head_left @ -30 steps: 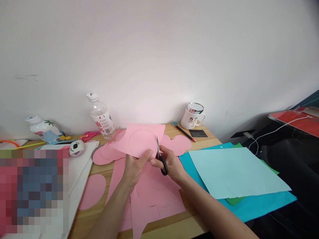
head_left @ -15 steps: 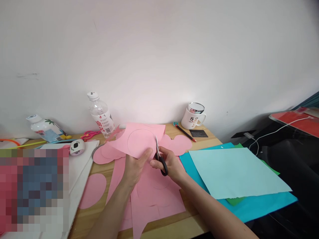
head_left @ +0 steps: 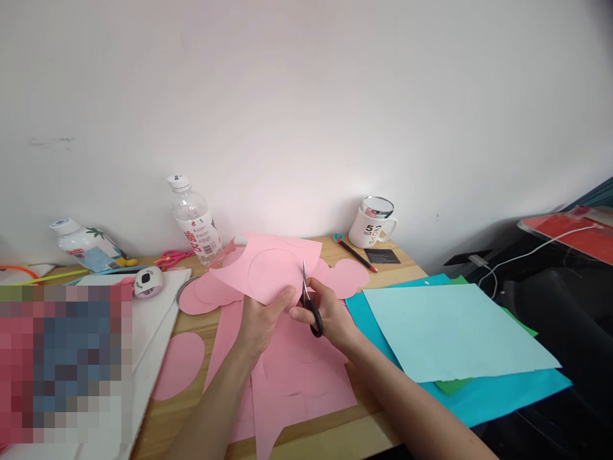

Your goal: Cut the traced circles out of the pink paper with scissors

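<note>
A sheet of pink paper with a circle drawn on it is pinched in my left hand, thumb on top and the other fingers hidden beneath. My right hand grips black-handled scissors, their blades pointing away from me at the right side of the drawn circle. Under both hands lie more pink sheets, some with curved cuts or lines. Cut pink circles rest on the wooden table to the left, and other rounded pink pieces lie behind my hands.
A clear bottle and a lidded white mug stand by the wall. Near the mug are a pencil and a dark card. Light blue paper lies over blue and green sheets at right. Pink scissors sit at left.
The pink sheet has turned slightly, its top right corner shifting right and down. The scissors have moved slightly to the right along the sheet. Both hands keep their hold.
</note>
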Available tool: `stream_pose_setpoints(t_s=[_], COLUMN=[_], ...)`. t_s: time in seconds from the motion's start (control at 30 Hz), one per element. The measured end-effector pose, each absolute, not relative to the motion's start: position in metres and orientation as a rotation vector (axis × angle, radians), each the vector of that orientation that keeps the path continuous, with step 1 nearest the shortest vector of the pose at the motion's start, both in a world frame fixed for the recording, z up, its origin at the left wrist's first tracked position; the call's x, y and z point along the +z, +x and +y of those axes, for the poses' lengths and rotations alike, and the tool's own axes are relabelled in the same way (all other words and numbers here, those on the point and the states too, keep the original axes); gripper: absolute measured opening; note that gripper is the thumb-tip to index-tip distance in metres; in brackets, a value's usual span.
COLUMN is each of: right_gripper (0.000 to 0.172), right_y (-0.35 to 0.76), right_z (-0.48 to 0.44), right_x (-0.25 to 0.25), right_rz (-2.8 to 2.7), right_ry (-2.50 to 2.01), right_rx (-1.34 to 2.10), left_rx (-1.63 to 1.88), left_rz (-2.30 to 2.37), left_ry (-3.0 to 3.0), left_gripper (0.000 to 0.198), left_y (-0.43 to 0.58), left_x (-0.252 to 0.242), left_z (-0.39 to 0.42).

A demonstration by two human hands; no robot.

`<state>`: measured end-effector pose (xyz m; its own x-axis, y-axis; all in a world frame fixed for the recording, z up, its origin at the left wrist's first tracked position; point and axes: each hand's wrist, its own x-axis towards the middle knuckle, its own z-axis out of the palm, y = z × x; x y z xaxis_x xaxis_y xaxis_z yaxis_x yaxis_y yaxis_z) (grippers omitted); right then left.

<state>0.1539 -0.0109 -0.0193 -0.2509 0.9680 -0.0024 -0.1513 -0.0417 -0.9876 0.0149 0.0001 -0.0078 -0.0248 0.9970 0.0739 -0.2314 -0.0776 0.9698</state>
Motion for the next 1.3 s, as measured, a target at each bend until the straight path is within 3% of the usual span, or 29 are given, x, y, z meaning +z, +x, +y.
stream_pose_setpoints(t_s=[0.87,1.3], right_gripper=[0.050,0.051], right_y=[0.155,0.153], right_z=[-0.010,-0.013], right_x=[-0.020,-0.018], right_rz=[-1.307,-1.303], right_ry=[-1.110,-1.047], right_rx=[1.448,1.490], left_rx=[1.390,1.449], left_rz=[1.010,1.024], left_ry=[1.049,1.050], left_gripper=[0.046,0.052], left_y=[0.014,0.013], left_x=[-0.007,0.004], left_z=[0.000,-0.001])
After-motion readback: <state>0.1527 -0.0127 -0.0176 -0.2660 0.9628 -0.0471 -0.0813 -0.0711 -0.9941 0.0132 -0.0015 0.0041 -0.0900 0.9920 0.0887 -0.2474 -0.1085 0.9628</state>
